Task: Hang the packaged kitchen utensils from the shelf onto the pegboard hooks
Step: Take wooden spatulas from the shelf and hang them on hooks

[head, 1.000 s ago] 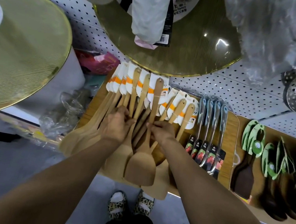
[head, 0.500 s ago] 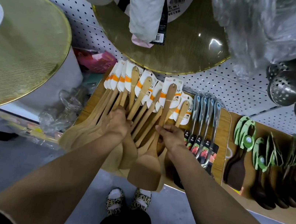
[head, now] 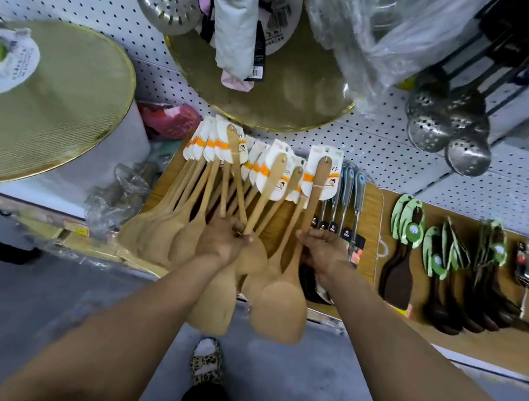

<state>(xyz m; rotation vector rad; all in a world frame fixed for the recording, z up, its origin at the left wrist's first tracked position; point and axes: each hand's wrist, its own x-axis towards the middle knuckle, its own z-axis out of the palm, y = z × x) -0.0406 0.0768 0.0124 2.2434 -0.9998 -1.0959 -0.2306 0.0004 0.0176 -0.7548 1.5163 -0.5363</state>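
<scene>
Nearest, the right hand [head: 324,251] is curled round the handle of one pale wooden spatula with a white-and-orange card header [head: 307,228]; against half a second ago it has drawn this one off to the right and clear of the bunch, its card now standing apart, so a single piece looks ready to go up to a hook. The left hand [head: 223,240] grips several handles of the remaining fan of wooden spatulas [head: 201,197], holding them together on the wooden shelf board [head: 373,217]; how many it has hold of is hard to tell where the fingers overlap. Just right of the spatula lie steel-handled utensils in black cards [head: 347,206], further right dark spatulas with green cards [head: 403,257]. Beyond, the white pegboard [head: 385,150] is crowded: a large gold mesh disc [head: 274,87], hanging perforated steel ladles [head: 450,132] and clear plastic wrapping [head: 370,26] cover much of it, and no free hook shows here.
</scene>
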